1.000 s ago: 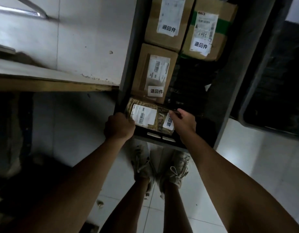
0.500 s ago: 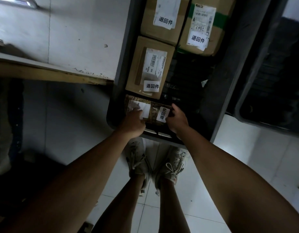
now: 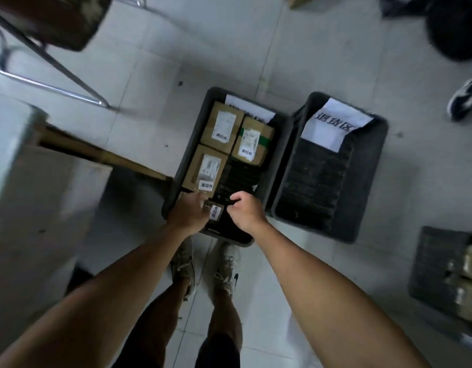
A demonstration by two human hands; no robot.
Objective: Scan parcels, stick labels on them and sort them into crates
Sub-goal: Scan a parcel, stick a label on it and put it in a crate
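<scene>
Both hands reach into the dark crate (image 3: 187,155). The left hand (image 3: 188,216) covers the small parcel (image 3: 215,211), fingers hidden, so I cannot tell their state. The right hand (image 3: 244,213) is loosely curled beside it.

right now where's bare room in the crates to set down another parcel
The right dark plastic crate is bare below its white paper sign. The left dark crate is crowded: three brown cardboard boxes, with one bare strip right of them.

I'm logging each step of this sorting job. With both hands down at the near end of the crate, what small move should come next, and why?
Probably let go and lift both hands clear. The small parcel already sits low at the near end of the crate, its white label facing up, below three labelled boxes. The left hand lies over it; the right hand is curled beside it.
</scene>
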